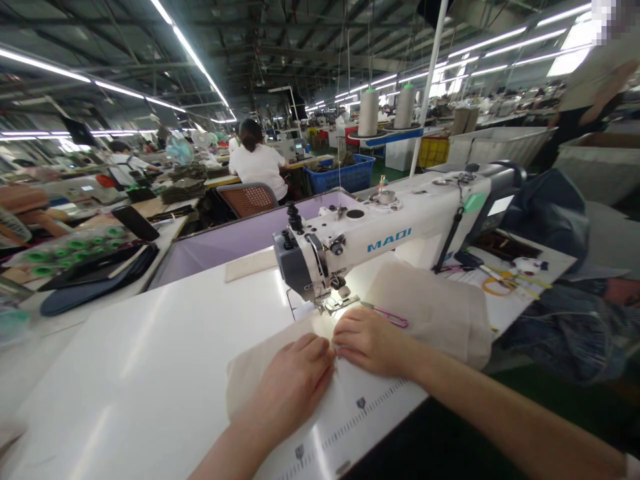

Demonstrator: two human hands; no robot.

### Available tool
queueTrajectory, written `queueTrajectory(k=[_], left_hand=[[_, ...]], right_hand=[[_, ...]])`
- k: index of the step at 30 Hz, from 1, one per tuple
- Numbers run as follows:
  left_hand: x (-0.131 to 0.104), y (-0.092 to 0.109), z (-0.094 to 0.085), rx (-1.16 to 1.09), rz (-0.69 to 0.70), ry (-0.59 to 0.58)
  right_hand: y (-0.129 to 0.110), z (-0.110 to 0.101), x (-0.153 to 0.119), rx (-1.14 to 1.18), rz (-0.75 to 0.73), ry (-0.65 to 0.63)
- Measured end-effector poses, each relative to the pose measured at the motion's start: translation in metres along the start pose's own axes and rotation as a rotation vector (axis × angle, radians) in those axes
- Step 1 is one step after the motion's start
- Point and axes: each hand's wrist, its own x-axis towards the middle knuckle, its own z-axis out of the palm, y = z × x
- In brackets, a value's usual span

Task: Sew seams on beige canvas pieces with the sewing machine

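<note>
Beneath the lit head of a white sewing machine with a dark grey end cover and blue lettering [390,240], we have both bare hands at the near side of its metal presser foot [344,305]. Our left hand [299,375] rests on a smooth, pale beige cloth panel [250,379], which lies on the glossy white bench [145,360] just before the foot; our right hand [373,341] meets it there. On each hand the fingers lie together and bent; whether they pinch the cloth or merely press it, we cannot tell. More beige cloth [430,303] spreads beneath the machine's arm, and the join between the two parts is hidden from us. Beside our right hand lies a slim tool with a magenta looped handle [400,323]. In our judgement, good work here calls for light, even pressure from both hands, the cloth flat and its edge steady against the foot, guided rather than pulled. Fingertips this close to the needle area should stay short of the foot, and the tool clear of the cloth's path.
</note>
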Motion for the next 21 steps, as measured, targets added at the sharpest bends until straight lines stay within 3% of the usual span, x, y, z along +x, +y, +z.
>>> queueTrajectory(k=[11, 21], left_hand=[[0.003, -0.001, -0.001, -0.028, -0.01, -0.02], [0.007, -0.022, 0.006, 0.034, -0.044, 0.022]], right_hand=[[-0.001, -0.002, 0.003, 0.008, 0.062, 0.015], [-0.002, -0.002, 0.006, -0.072, 0.159, -0.014]])
